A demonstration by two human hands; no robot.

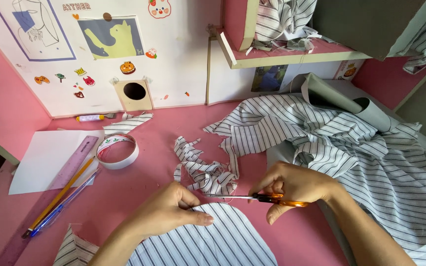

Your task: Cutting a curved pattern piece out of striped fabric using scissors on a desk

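Trimming striped fabric piece (213, 241) pinned by left hand (171, 209), right hand (292, 187) clamped on orange-handled scissors (257, 198); offcut strips (203, 170) already heaped on pink desk (139, 187), edge unfinished.

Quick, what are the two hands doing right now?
Left hand: closed, pinching the edge of the striped fabric piece on the pink table.
Right hand: closed on the orange-handled scissors, blades at the fabric.

both forearms are bare, with no sleeves in view; the left hand (173, 209) and right hand (292, 187) wear no rings or gloves.
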